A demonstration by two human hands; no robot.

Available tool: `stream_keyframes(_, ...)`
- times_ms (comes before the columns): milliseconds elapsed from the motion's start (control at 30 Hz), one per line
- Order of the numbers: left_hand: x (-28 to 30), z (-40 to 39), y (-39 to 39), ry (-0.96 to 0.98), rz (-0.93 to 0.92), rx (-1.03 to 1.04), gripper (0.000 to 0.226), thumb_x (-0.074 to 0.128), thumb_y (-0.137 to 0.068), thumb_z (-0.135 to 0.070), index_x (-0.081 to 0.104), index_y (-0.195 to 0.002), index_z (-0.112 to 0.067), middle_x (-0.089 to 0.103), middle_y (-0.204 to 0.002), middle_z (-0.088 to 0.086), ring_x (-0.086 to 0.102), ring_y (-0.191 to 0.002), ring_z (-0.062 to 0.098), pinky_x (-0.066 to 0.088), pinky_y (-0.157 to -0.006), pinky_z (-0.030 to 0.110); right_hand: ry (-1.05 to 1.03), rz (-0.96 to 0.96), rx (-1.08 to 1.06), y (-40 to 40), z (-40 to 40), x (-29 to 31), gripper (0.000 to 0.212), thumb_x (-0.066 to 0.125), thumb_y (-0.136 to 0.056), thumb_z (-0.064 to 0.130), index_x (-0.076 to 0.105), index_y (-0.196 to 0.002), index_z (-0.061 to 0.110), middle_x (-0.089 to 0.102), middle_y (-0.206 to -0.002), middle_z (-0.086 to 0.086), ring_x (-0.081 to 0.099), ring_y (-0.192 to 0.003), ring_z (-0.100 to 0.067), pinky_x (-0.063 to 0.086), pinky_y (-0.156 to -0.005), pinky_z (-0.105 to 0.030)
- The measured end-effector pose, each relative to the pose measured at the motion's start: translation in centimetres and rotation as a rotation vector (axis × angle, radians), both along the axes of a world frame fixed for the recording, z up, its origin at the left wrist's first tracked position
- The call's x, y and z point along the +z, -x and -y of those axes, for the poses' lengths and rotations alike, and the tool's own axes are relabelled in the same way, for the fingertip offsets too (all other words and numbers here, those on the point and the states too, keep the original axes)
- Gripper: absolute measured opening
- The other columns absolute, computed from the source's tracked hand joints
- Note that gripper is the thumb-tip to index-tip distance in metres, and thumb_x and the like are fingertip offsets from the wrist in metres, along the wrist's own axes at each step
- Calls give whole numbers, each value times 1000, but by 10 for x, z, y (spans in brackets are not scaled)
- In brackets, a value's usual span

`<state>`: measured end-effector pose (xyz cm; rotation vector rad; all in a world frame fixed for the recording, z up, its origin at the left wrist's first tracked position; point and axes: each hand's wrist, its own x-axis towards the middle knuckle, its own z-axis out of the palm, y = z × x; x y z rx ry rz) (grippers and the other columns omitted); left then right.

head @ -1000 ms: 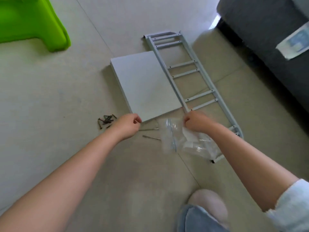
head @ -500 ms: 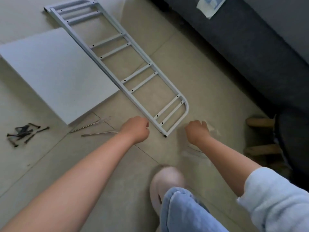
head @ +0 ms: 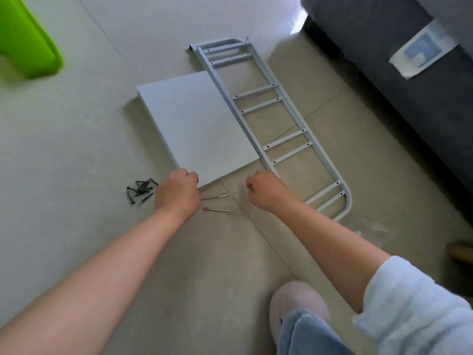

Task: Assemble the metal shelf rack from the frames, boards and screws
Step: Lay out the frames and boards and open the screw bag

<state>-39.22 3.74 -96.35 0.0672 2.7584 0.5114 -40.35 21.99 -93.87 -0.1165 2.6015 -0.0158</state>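
Note:
A white shelf board [head: 194, 129] lies flat on the tiled floor. Along its right edge lie the pale metal ladder-like frames [head: 289, 134], stacked one on another. Left of the board's near corner is a small pile of black screws [head: 140, 192]. Two thin metal tools [head: 217, 204] lie between my hands. My left hand [head: 176, 190] is curled into a fist right at the board's near corner, with nothing visible in it. Near the frames' lower end, my right hand [head: 266, 190] is also a fist that holds nothing visible.
A crumpled clear plastic bag [head: 371, 229] lies on the floor right of the frames. A dark sofa [head: 384, 80] with a paper sheet [head: 422, 49] runs along the right. A green plastic stool [head: 28, 47] stands at the far left. My slippered foot [head: 299, 303] is at the bottom.
My right hand let go of the plastic bag at the right and came back beside the frames. The view swung right, then back over the board. My left hand stayed a fist.

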Motion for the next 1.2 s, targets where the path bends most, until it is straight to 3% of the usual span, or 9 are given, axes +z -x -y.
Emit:
stream_keyframes(467,7,101,-14,248,204,88,31,39,-92,-15,50,-121,-12,47,-125,9,40,-122,27,39,-95,34,1,111,314,24,84,8,17,43,-90,14,59,-89,10,58,-93,-7,56,-95,-28,39,-65,-25)
stream_keyframes(567,11,107,-18,257,245,106,32,36,-92,-14,50,-121,-15,47,-124,8,39,-122,26,39,-94,34,-180,193,303,6,88,-2,30,50,-92,21,55,-117,6,56,-119,-11,55,-110,-28,46,-83,-32)
stream_keyframes(667,15,106,-17,237,270,106,33,35,-93,-15,49,-123,-15,46,-126,8,39,-124,25,38,-96,34,-251,86,278,-21,82,-22,55,87,-42,17,66,-86,-8,62,-82,-26,64,-70,-35,52,-53,-39)
stream_keyframes(767,16,103,-10,221,278,107,34,36,-92,-15,49,-123,-13,46,-127,9,39,-123,26,38,-96,34,-115,-46,268,-21,67,-64,49,84,-6,5,62,-50,0,53,-46,-17,51,-34,-30,42,-32,-27)
stream_keyframes(833,14,100,-9,198,285,126,32,36,-92,-14,50,-121,-12,46,-126,9,39,-122,27,38,-94,33,-148,-9,325,-19,67,-57,44,86,-14,8,60,-48,3,51,-46,-13,50,-33,-27,39,-32,-23)
stream_keyframes(900,12,98,-13,177,295,146,31,37,-92,-15,50,-120,-12,46,-125,10,39,-121,27,38,-93,33,-228,45,412,-17,72,-33,32,82,-53,13,63,-74,-2,59,-72,-19,61,-57,-29,47,-43,-29)
stream_keyframes(967,8,100,-17,166,299,156,33,37,-92,-16,50,-122,-13,46,-125,10,39,-121,28,38,-94,34,-147,87,451,-16,71,-28,24,43,-90,5,48,-113,-1,50,-112,-19,59,-95,-31,46,-64,-36)
stream_keyframes(1133,-1,114,-26,160,303,195,34,37,-93,-16,51,-124,-13,45,-126,9,38,-123,27,38,-97,34,2,1,415,0,109,-5,27,33,-89,-4,40,-114,2,48,-112,-16,60,-92,-29,21,-43,-29)
stream_keyframes(1200,-1,119,-33,156,319,205,34,36,-94,-16,52,-124,-13,46,-127,9,38,-123,26,38,-97,34,-35,-34,457,16,133,-6,32,34,-90,-5,39,-121,0,44,-108,-17,58,-96,-26,26,-44,-24)
